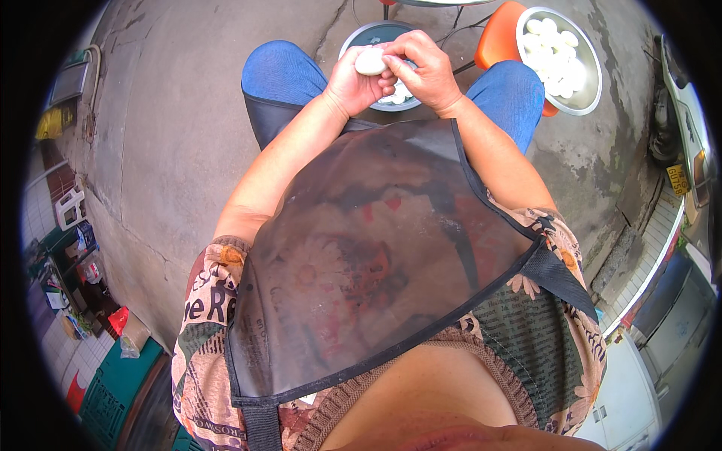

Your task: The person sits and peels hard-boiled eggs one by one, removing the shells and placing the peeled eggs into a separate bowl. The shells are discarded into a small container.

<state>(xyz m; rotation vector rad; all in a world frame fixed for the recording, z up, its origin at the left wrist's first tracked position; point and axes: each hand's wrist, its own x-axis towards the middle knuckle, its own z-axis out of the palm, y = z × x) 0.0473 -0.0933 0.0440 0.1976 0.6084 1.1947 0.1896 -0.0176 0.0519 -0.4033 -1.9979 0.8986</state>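
A smooth white egg [370,62], its shell apparently off, lies in my left hand [353,84], whose fingers curl around it. My right hand [423,70] touches the egg's right side with thumb and fingertips pinched together; whether a bit of shell is between them cannot be told. Both hands are above a metal basin [361,35] between my knees, which holds water and white pieces. To the right, a large metal bowl [592,93] full of white eggs [555,56] rests on an orange plastic stool [496,34].
Beyond the basin, the rim of a round table [445,1] and thin metal legs show at the top edge. Concrete ground [175,113] surrounds me. Crates and household goods stand at the far left; a parked vehicle [685,107] is at the far right. I wear a translucent apron.
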